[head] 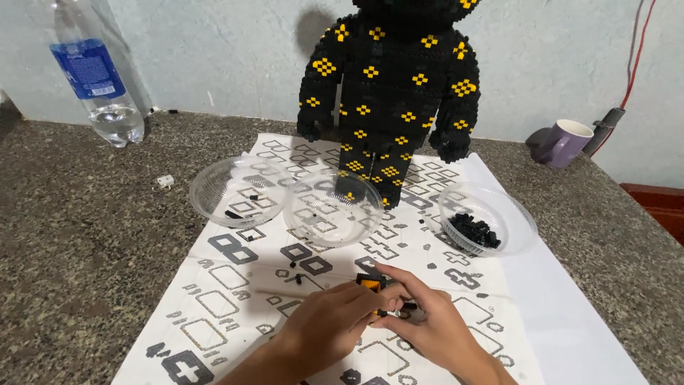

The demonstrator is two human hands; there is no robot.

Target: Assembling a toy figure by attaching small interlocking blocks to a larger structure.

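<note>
My left hand and my right hand meet low in the middle of the view, fingertips pinched together on a small black and yellow brick piece. They rest over a large white instruction sheet printed with grey and black block outlines. Behind it stands a tall black brick bear figure dotted with yellow patterns. A few loose black bricks lie on the sheet just left of my hands.
Three clear plastic bowls stand in a row: left and middle nearly bare, right holding several black bricks. A plastic water bottle stands far left, a purple mug far right, on the speckled stone counter.
</note>
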